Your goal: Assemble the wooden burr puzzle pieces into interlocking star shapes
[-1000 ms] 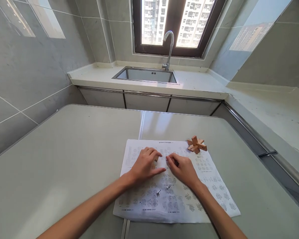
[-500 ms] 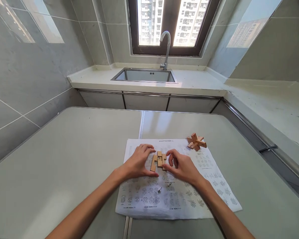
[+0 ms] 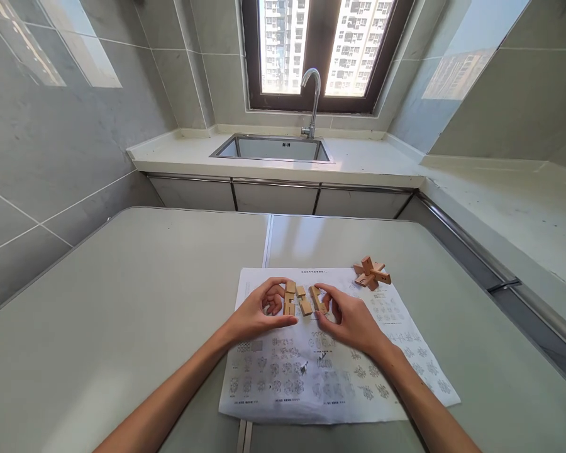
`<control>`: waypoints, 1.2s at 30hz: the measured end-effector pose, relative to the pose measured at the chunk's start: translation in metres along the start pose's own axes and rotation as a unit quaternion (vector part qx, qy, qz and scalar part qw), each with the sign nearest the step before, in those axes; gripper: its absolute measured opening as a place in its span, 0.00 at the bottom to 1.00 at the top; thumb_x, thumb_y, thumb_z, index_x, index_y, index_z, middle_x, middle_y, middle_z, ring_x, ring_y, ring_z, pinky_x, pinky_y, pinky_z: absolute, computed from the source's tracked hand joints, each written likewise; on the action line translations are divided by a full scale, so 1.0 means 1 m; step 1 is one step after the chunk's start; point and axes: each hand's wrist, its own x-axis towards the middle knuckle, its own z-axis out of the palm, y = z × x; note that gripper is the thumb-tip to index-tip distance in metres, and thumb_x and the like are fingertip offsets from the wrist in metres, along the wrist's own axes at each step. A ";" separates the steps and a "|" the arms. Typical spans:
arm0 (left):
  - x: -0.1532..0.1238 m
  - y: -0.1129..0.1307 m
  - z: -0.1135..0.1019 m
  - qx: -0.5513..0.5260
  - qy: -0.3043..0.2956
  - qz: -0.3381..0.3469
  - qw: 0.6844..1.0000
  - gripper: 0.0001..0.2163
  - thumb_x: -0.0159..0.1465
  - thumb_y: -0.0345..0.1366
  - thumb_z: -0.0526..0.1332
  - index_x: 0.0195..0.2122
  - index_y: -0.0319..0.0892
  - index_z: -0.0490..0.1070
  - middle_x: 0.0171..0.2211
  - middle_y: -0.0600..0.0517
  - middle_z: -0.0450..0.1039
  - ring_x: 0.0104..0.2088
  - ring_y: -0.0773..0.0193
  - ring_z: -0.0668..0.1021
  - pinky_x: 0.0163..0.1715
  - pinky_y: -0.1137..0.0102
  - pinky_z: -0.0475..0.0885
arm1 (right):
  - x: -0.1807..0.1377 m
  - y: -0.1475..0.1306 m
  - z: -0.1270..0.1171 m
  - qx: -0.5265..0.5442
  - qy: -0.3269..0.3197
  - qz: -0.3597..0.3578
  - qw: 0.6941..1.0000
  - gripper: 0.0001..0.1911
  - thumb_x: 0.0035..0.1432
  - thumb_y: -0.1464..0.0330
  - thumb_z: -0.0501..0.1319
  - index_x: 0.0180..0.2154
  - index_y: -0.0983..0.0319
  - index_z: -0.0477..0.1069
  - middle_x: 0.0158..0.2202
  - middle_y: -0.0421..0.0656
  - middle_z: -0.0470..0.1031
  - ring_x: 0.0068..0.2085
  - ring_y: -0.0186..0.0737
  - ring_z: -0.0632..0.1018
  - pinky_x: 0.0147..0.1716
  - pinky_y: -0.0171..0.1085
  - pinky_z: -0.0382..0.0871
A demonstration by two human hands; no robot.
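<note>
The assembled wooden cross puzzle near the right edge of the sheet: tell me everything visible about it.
The assembled wooden puzzle is a small burr of pale, light-brown wooden bars, interlocked so their ends jut out in several directions like a star. It looks complete and rests on the far right corner of the printed sheet, which lies on the grey table. Neither hand touches it; the right hand is nearest.

sink [image 3: 273, 149], faucet [image 3: 312, 100], window [image 3: 327, 50], assembled wooden puzzle [image 3: 371, 273]
</note>
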 end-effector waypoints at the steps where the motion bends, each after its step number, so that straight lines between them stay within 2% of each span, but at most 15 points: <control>1: 0.000 -0.001 0.001 -0.004 0.004 0.001 1.000 0.34 0.57 0.45 0.77 0.61 0.46 0.67 0.35 0.56 0.68 0.32 0.68 0.70 0.35 0.70 0.69 | 0.000 0.000 0.000 -0.003 0.010 0.004 1.000 0.27 0.64 0.63 0.62 0.64 0.58 0.67 0.36 0.39 0.78 0.25 0.36 0.75 0.29 0.36 0.69; 4: -0.001 -0.003 0.002 -0.007 0.006 0.000 1.000 0.34 0.59 0.45 0.76 0.63 0.46 0.66 0.35 0.56 0.68 0.33 0.67 0.71 0.37 0.69 0.70 | 0.001 0.002 0.002 -0.024 0.042 0.014 0.999 0.22 0.66 0.63 0.61 0.60 0.59 0.69 0.35 0.39 0.79 0.24 0.35 0.74 0.29 0.36 0.69; 8: -0.004 -0.005 0.003 -0.004 0.016 0.003 1.000 0.34 0.60 0.45 0.76 0.64 0.47 0.65 0.35 0.56 0.70 0.33 0.66 0.73 0.38 0.68 0.71 | 0.003 0.006 0.005 -0.077 0.077 0.003 0.994 0.10 0.67 0.62 0.61 0.46 0.59 0.74 0.34 0.41 0.78 0.26 0.38 0.74 0.30 0.37 0.67; 16: -0.007 -0.009 0.008 0.012 0.045 0.003 0.999 0.33 0.61 0.45 0.74 0.64 0.46 0.65 0.37 0.54 0.73 0.34 0.65 0.75 0.38 0.68 0.72 | 0.004 0.011 0.008 -0.069 0.104 0.012 0.992 0.10 0.70 0.63 0.58 0.47 0.58 0.75 0.43 0.46 0.79 0.30 0.40 0.77 0.32 0.40 0.72; 18: -0.007 -0.010 0.008 0.019 0.048 -0.001 0.999 0.33 0.61 0.44 0.74 0.64 0.46 0.65 0.38 0.53 0.74 0.34 0.66 0.75 0.38 0.67 0.73 | 0.006 0.010 0.007 -0.020 0.118 0.020 0.993 0.11 0.70 0.61 0.59 0.48 0.58 0.75 0.46 0.48 0.79 0.34 0.43 0.79 0.34 0.41 0.74; 21: -0.008 -0.011 0.010 0.035 0.047 -0.007 0.998 0.33 0.61 0.44 0.74 0.64 0.47 0.64 0.38 0.54 0.75 0.33 0.66 0.74 0.38 0.68 0.73 | 0.007 0.004 0.006 0.139 0.132 0.059 0.980 0.14 0.70 0.57 0.61 0.51 0.58 0.74 0.47 0.50 0.81 0.42 0.48 0.83 0.37 0.43 0.80; 24: -0.008 -0.013 0.012 0.057 0.039 -0.012 0.998 0.33 0.60 0.45 0.74 0.64 0.47 0.65 0.36 0.55 0.75 0.32 0.65 0.75 0.36 0.68 0.72 | 0.007 -0.007 0.009 0.301 0.082 0.093 0.945 0.18 0.69 0.54 0.64 0.53 0.59 0.74 0.43 0.49 0.84 0.41 0.49 0.85 0.40 0.45 0.83; 26: -0.009 -0.013 0.015 0.065 0.035 -0.015 0.997 0.33 0.60 0.45 0.74 0.64 0.47 0.65 0.35 0.56 0.74 0.30 0.66 0.73 0.33 0.69 0.70 | 0.005 -0.014 0.013 0.330 0.032 0.082 0.940 0.17 0.69 0.55 0.65 0.53 0.58 0.76 0.41 0.47 0.85 0.38 0.47 0.86 0.42 0.45 0.83; 29: -0.010 -0.012 0.017 0.063 0.035 -0.008 0.997 0.31 0.60 0.45 0.74 0.62 0.47 0.66 0.37 0.55 0.75 0.29 0.67 0.73 0.32 0.70 0.69 | 0.001 -0.024 0.020 0.301 0.007 0.027 0.953 0.13 0.70 0.59 0.64 0.51 0.55 0.80 0.46 0.46 0.84 0.41 0.46 0.86 0.44 0.44 0.82; 32: -0.012 -0.012 0.018 0.061 0.028 0.004 0.998 0.30 0.61 0.45 0.74 0.61 0.47 0.66 0.39 0.53 0.76 0.31 0.66 0.75 0.34 0.69 0.69 | -0.003 -0.030 0.025 0.255 0.038 -0.004 0.966 0.11 0.69 0.61 0.65 0.51 0.54 0.80 0.46 0.46 0.84 0.45 0.47 0.85 0.45 0.44 0.82; 36: -0.013 -0.011 0.016 0.069 0.013 0.000 0.998 0.31 0.61 0.46 0.74 0.61 0.46 0.66 0.35 0.55 0.75 0.30 0.66 0.73 0.31 0.71 0.67 | -0.006 -0.033 0.028 0.223 0.095 -0.028 0.970 0.08 0.68 0.65 0.67 0.49 0.56 0.79 0.42 0.45 0.84 0.41 0.45 0.86 0.42 0.42 0.83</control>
